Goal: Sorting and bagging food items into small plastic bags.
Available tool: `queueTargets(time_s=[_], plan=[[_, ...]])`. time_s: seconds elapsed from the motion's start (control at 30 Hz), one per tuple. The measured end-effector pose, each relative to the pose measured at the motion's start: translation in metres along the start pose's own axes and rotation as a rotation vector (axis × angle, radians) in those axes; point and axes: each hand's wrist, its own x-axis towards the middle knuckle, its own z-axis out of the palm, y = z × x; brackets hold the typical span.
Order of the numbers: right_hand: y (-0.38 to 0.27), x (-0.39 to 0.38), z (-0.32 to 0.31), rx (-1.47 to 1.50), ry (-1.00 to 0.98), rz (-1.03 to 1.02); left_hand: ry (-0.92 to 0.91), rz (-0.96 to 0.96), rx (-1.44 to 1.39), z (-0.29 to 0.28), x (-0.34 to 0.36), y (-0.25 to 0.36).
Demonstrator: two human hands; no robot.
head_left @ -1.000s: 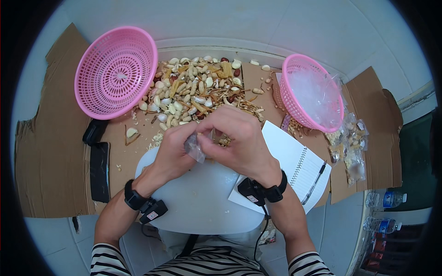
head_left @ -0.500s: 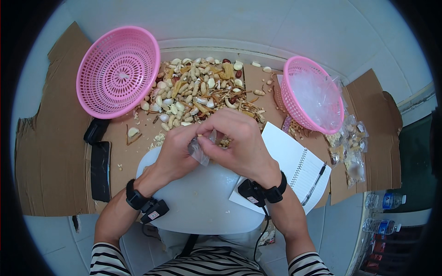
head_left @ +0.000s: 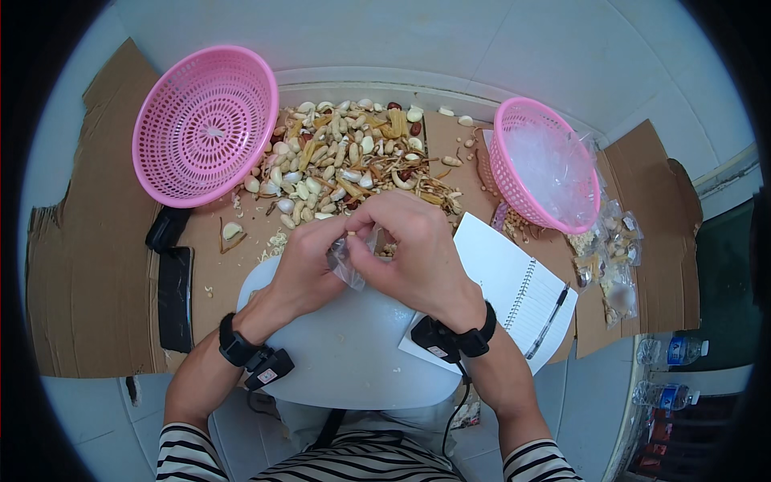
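While the rounded white board (head_left: 345, 353) sits nearest the body, both hands are over its far edge. Left hand (head_left: 307, 253) grasps a small clear bag (head_left: 348, 273), fingertips mostly hidden; right hand (head_left: 414, 253) has thumb and index finger pinched on a small pale piece (head_left: 351, 234) at the bag's far side. Bag sits between the hands, crumpled; visible part slants slightly, lower end toward the wearer and a bit right. Full long axis: can't tell, fingers cover the upper part. To the right, opened spiral notebook (head_left: 488, 261), one corner overlapping the board, pen (head_left: 549, 323) running near-left to far-right. Beyond the hands, mixed pile (head_left: 337, 153) of peanuts, garlic and dried strips, flanked by left pink basket (head_left: 161, 149) and right pink basket (head_left: 510, 169), the latter holding clear plastic (head_left: 554, 173).
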Motion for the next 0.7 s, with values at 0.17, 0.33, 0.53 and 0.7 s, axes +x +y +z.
queueTargets(time_s=[0.17,0.33,0.53,0.7], plan=[[0.0041,-0.0009,0.0009,-0.021,0.011,0.013,-0.007,-0.024,-0.012,-0.0007,0.0005,0.0013],[0.0041,-0.0014,-0.0003,-0.024,-0.006,0.024,-0.006,0.000,0.005,-0.0001,0.0013,0.0014],[0.0043,-0.0010,0.0020,-0.043,-0.010,0.014,-0.015,0.008,0.022,-0.0023,0.0005,0.0030],[0.0003,-0.0017,0.0006,-0.056,-0.017,-0.032,-0.041,0.000,0.039,-0.0034,0.0014,0.0062]])
